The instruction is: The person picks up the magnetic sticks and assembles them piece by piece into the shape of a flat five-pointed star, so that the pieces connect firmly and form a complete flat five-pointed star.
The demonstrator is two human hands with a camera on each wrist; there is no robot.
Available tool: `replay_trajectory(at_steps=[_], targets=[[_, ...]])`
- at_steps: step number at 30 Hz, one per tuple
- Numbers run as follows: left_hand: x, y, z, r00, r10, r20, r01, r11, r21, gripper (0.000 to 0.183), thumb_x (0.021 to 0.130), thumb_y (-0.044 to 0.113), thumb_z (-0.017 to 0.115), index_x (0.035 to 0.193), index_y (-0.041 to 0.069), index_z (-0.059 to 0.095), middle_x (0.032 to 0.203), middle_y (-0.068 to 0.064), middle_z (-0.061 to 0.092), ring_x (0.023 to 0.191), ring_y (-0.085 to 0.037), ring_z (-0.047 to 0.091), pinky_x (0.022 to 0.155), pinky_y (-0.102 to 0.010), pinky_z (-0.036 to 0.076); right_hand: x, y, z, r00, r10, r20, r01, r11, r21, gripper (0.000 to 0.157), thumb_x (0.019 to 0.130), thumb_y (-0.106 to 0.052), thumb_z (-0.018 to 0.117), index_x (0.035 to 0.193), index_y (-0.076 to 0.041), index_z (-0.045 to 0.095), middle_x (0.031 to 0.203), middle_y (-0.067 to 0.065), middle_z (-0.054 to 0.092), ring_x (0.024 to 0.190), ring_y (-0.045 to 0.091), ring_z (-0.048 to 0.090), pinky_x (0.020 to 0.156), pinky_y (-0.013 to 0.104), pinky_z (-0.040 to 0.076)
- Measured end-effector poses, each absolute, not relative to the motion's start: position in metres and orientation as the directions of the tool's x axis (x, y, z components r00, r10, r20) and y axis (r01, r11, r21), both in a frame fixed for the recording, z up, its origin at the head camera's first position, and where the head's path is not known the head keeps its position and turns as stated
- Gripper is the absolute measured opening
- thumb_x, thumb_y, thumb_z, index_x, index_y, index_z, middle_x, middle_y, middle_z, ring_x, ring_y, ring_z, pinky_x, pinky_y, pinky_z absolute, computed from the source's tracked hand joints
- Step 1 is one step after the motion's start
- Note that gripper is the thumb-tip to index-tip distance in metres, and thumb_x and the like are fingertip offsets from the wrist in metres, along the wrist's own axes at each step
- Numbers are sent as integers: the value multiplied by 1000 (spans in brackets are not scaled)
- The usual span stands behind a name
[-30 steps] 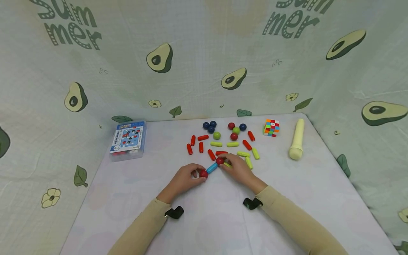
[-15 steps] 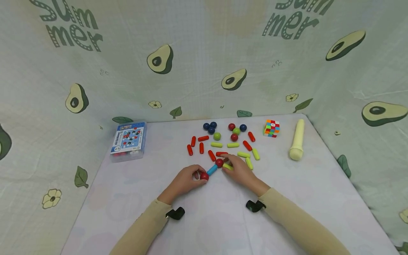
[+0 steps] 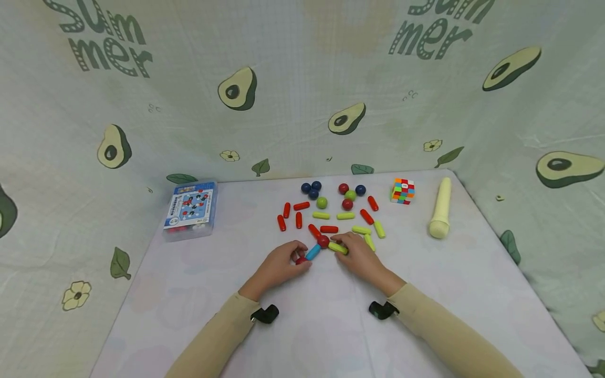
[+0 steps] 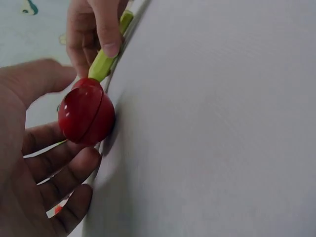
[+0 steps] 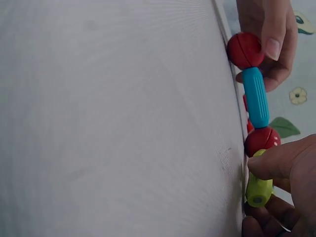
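A short chain lies in front of me: a red ball [image 3: 301, 260], a blue rod [image 3: 313, 252], a second red ball [image 3: 323, 242] and a yellow-green rod [image 3: 337, 248]. At the near end, my left hand [image 3: 280, 263] curls its fingers and thumb round the first red ball, which they partly cover in the head view. My right hand [image 3: 360, 256] pinches the yellow-green rod, its thumb across the side in the right wrist view. That rod's far end meets the second red ball. The blue rod [image 5: 256, 97] spans the two balls.
Several red rods [image 3: 329, 229] and yellow-green rods [image 3: 345, 216] lie just beyond the hands. Behind them are blue balls [image 3: 313, 194], green balls [image 3: 322, 202] and red balls [image 3: 347, 205]. A plastic box [image 3: 190, 210] stands left; a puzzle cube [image 3: 403, 190] and pale-yellow club-shaped object [image 3: 440, 207] stand right.
The right fingers have shifted from the second red ball onto the yellow-green rod. The chain has slid slightly left, and the left fingers now cover more of the first ball.
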State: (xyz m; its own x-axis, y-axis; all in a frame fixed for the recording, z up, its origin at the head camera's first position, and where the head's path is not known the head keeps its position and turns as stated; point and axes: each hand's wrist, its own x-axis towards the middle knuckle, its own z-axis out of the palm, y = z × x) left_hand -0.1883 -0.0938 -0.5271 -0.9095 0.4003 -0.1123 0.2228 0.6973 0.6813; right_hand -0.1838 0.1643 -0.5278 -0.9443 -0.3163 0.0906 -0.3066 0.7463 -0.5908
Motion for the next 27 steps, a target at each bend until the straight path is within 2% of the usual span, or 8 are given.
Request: replay_trajectory(at_steps=[9, 13, 21, 27], targets=[[-200, -80, -528, -934, 347, -81, 203, 705, 679, 32, 99, 34, 68, 125, 17, 65, 96, 8, 61, 85, -12, 56, 74, -25, 51, -185, 163, -529, -949, -301, 96, -297, 744, -598, 39, 94, -13, 74, 132, -10, 66, 112, 4, 62, 95, 18, 54, 86, 39, 51], [-210, -78, -526, -946, 322, -41, 216, 719, 660, 32, 99, 30, 69, 127, 16, 65, 99, 6, 61, 86, -14, 56, 74, -25, 51, -186, 161, -530, -952, -290, 97, -286, 733, -618, 39, 95, -16, 73, 133, -12, 65, 112, 3, 63, 96, 19, 55, 87, 39, 52], [-233, -75, -528, -924, 381, 37, 340, 773, 535, 46, 97, 29, 71, 141, 25, 60, 105, 4, 60, 86, -12, 54, 73, -23, 51, -192, 153, -529, -960, -268, 78, -251, 709, -659, 43, 97, -21, 72, 138, -16, 61, 122, 2, 65, 105, 21, 59, 94, 41, 53], [-243, -69, -526, -902, 432, -7, 381, 805, 455, 42, 100, 30, 67, 142, 31, 61, 107, 3, 60, 89, -12, 55, 78, -25, 52, -195, 147, -528, -955, -284, 86, -269, 705, -656, 41, 96, -23, 74, 136, -20, 64, 126, 1, 66, 106, 20, 61, 94, 41, 53]])
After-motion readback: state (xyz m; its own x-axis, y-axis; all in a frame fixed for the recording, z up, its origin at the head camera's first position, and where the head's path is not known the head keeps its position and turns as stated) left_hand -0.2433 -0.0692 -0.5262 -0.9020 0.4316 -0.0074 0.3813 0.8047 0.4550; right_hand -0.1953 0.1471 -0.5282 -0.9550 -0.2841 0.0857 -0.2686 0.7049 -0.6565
